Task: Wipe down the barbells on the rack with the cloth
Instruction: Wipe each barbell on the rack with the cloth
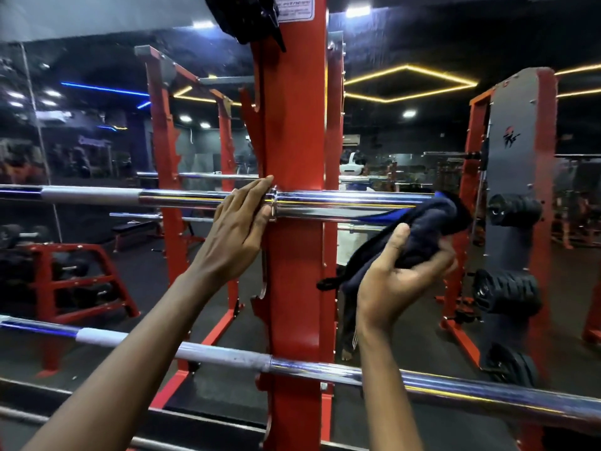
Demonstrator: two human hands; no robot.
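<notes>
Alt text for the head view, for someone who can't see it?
The right hand grips a dark cloth against the upper barbell, right of the red rack post. The left hand rests on that barbell; a lower barbell lies below.

White sticker [294,8] atop red upright [294,131]: print illegible. Small logo [511,138], grey panel [520,177].

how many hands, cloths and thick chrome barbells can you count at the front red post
hands: 2, left hand and right hand
dark blue cloth: 1
chrome barbells: 2, upper barbell and lower barbell
total: 5
not counted: thin bar at the bottom left, too cut off to tell
</notes>
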